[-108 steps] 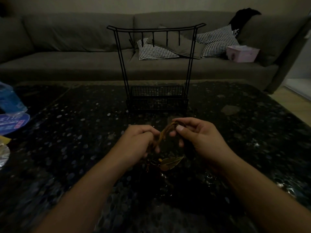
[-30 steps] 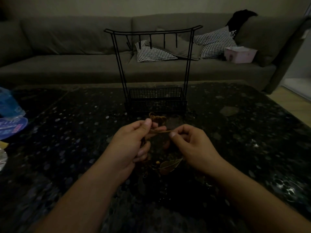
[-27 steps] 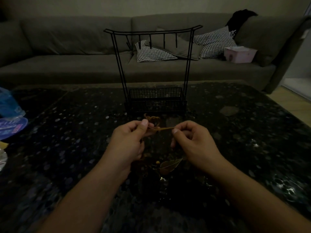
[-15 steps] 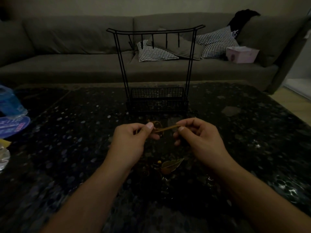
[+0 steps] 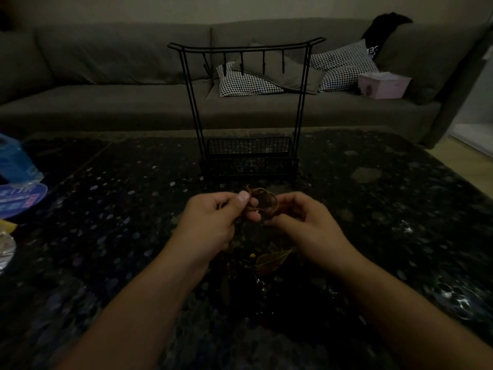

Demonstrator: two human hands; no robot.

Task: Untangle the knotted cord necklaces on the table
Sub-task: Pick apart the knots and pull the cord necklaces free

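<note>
A brown knotted cord (image 5: 262,200) forms a small loop between my two hands, above the dark speckled table (image 5: 112,209). My left hand (image 5: 213,222) pinches the cord between thumb and forefinger at the loop's left end. My right hand (image 5: 304,222) holds the loop's right side with curled fingers. Below the hands a leaf-shaped pendant (image 5: 269,260) with a small yellow bead (image 5: 251,255) lies on the table, with dark cord and beads trailing toward me, hard to make out in the dim light.
A black wire jewellery stand (image 5: 248,108) with hooks and a basket base stands just behind the hands. Blue packaging (image 5: 16,177) lies at the table's left edge. A grey sofa (image 5: 106,84) with checked cushions and a pink box (image 5: 382,85) runs along the back.
My hands have drawn closer together. The cord, stretched straight between them half a second ago, now bows up into a loop.
</note>
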